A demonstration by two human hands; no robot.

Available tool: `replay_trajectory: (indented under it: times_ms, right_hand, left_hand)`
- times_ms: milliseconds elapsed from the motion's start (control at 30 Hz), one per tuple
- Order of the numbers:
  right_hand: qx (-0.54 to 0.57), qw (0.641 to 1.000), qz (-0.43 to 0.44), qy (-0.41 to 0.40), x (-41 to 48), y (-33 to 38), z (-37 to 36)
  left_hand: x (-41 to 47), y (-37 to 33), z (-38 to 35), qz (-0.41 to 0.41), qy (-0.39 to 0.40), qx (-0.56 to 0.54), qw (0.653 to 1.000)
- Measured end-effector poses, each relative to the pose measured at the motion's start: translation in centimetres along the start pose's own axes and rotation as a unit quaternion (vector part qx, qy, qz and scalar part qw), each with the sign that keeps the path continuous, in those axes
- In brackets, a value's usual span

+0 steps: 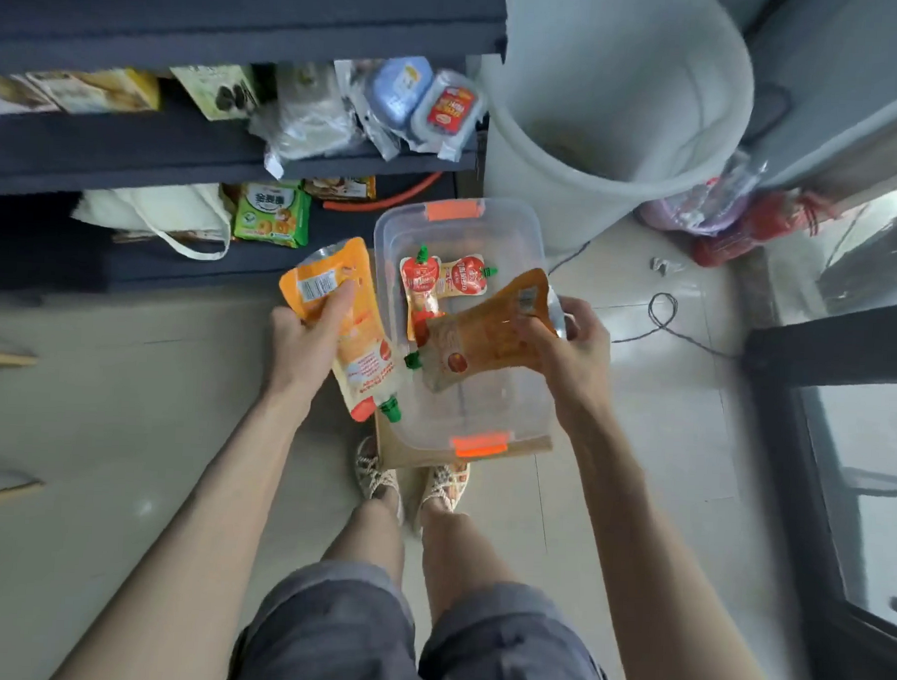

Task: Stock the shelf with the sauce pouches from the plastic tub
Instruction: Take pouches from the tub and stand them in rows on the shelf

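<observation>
The left hand grips an orange pouch by its upper end, green cap down, just left of the tub; the right hand grips a second pouch over the tub. Two red pouches lie inside the tub; the shelf stands to the left, holding packets.

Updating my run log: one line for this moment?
left hand: orange pouch | right hand: second pouch, over tub | red pouches inside

Plastic tub sits on board on floor.
</observation>
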State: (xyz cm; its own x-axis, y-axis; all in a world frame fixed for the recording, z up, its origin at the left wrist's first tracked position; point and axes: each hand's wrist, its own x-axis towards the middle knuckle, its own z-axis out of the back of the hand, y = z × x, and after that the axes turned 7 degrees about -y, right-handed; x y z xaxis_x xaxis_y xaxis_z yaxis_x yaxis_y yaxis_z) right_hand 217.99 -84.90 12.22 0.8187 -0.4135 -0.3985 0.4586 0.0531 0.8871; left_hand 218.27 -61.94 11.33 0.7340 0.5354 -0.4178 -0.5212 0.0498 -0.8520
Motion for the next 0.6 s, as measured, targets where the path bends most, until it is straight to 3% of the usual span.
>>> replay_trajectory:
  times_ms: [100, 267, 367, 500, 600]
  right_hand:
    - [0.028, 0.999, 0.017, -0.014, -1.9, 2.5, 0.4]
    - [0.1, 0.994, -0.041, 0.026, -4.2, 6.2, -0.4]
    - [0.122, 0.987, -0.061, 0.085, -5.5, 7.9, -2.0]
    - [0.151, 0.977, -0.081, 0.126, -7.4, 9.8, -5.3]
    - [0.17, 0.971, -0.104, 0.135, -8.8, 11.1, -8.4]
  left_hand:
    - [-2.4, -1.8, 2.7, -0.006, -0.036, -0.016, 0.999]
    - [-5.5, -3.2, 6.2, 0.024, -0.092, -0.12, 0.988]
    - [-6.2, -4.4, 7.8, 0.108, -0.114, -0.23, 0.96]
    - [-5.6, -6.6, 10.3, 0.227, -0.092, -0.386, 0.889]
    - [-4.6, -7.9, 12.7, 0.254, -0.046, -0.391, 0.884]
